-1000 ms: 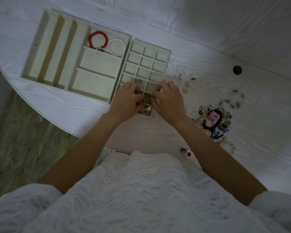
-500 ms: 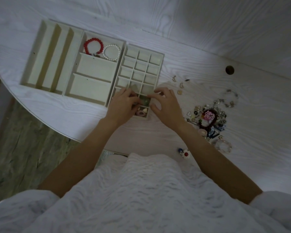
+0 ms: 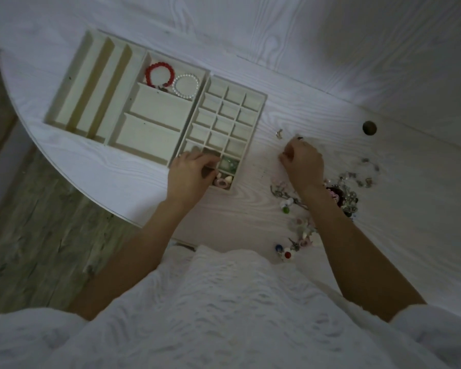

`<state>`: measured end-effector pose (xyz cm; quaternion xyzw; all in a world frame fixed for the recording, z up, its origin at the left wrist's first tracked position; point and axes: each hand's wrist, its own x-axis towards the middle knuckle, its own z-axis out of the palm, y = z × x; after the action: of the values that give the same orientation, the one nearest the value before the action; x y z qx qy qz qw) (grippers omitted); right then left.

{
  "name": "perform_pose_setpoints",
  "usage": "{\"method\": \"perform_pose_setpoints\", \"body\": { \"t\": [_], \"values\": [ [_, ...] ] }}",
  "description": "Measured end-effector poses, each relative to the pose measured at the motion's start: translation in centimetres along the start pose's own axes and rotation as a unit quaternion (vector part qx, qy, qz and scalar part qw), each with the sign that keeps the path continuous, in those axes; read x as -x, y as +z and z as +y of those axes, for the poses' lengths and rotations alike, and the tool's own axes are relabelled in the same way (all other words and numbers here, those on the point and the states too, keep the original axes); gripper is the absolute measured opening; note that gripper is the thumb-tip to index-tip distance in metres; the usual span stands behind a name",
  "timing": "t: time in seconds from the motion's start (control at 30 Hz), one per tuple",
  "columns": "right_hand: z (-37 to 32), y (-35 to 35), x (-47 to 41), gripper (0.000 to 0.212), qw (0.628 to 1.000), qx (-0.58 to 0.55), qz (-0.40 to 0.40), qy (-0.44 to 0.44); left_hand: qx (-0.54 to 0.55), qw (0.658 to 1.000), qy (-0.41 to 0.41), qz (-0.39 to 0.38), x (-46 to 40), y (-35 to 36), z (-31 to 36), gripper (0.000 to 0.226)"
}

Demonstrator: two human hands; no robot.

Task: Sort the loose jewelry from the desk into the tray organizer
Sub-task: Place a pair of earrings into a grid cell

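Note:
The cream tray organizer (image 3: pixel 261 110) lies on the white desk, with long slots at left, wide compartments in the middle and a grid of small cells at right. A red bead bracelet (image 3: pixel 157 74) and a white pearl bracelet (image 3: pixel 186 86) lie in the top middle compartment. My left hand (image 3: pixel 190 173) rests with curled fingers over the grid's near cells, beside a green piece (image 3: pixel 229 164) and pink pieces (image 3: pixel 222 181). My right hand (image 3: pixel 301 162) is on the desk right of the tray, fingers curled down over small loose pieces. The jewelry pile (image 3: pixel 349 191) lies behind its wrist.
A round cable hole (image 3: pixel 369 127) is in the desk at far right. A small earring (image 3: pixel 278 133) lies beyond my right hand, and blue and red studs (image 3: pixel 284 251) lie near my body. The desk's curved edge drops to wooden floor (image 3: pixel 37 222) at left.
My right hand has left the tray's near cells and moved right onto the desk beside the loose pieces. The left hand stays over the grid's near corner.

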<state>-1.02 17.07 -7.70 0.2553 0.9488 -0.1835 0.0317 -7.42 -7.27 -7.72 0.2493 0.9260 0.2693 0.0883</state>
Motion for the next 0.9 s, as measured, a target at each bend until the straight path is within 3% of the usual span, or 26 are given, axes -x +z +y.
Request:
{"method": "perform_pose_setpoints", "body": {
  "t": [0.07,0.2,0.43,0.57,0.7,0.8,0.9],
  "values": [
    [-0.1,0.3,0.1,0.008,0.999,0.014,0.017,-0.026,-0.006,1.000,-0.007,-0.001,0.0,-0.1,0.2,0.027],
    [-0.2,0.6,0.5,0.023,0.996,0.007,0.045,-0.072,-0.018,1.000,-0.015,0.002,0.0,-0.1,0.3,0.024],
    [-0.9,0.7,1.2,0.014,0.981,-0.169,-0.006,-0.099,-0.060,0.998,-0.013,0.021,0.3,0.0,0.2,0.017],
    [-3.0,-0.7,-0.2,0.016,0.962,-0.229,-0.036,-0.143,-0.025,0.999,0.003,0.047,0.1,-0.1,-1.0,0.031],
    [-6.7,-0.9,-4.5,0.014,0.940,-0.307,-0.098,-0.113,-0.028,0.991,-0.056,0.114,-0.5,-1.8,-2.7,0.027],
    [-9.3,0.3,-7.7,0.010,0.953,-0.260,-0.093,-0.123,-0.006,0.985,-0.121,0.124,-1.1,-2.5,-3.7,0.027],
    [-10.6,1.6,-9.7,0.011,0.973,-0.102,-0.063,-0.196,0.025,0.982,-0.159,0.100,-1.6,-2.2,-3.6,0.027]
  ]
}}
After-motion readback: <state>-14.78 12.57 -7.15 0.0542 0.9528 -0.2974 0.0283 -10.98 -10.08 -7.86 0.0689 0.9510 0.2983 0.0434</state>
